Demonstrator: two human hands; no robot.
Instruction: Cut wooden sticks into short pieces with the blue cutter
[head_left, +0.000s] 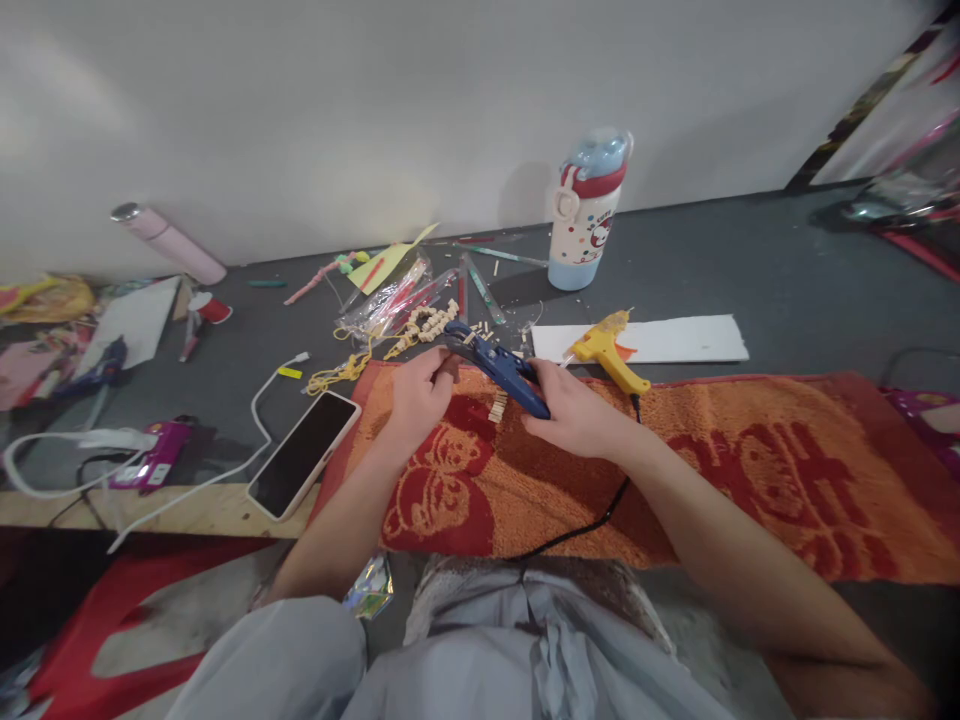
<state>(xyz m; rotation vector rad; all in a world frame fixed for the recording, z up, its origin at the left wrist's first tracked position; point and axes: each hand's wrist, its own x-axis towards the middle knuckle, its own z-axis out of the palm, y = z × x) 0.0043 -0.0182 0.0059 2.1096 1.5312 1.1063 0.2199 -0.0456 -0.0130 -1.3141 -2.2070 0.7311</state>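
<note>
My right hand is wrapped round the handles of a blue hand cutter, held at a slant above the towel with its jaw end up and to the left. My left hand is closed in a pinch close to the jaw end; what its fingers hold is hidden. Several short pale wooden pieces lie in a small group on the orange and red towel, below the cutter. Just beyond the jaws is a clump of pale beads or short pieces with yellow cord.
A yellow glue gun rests across a white board, its black cord crossing the towel. Behind stands a bottle. A phone, white cable, pink flask and plastic packets lie on the dark table.
</note>
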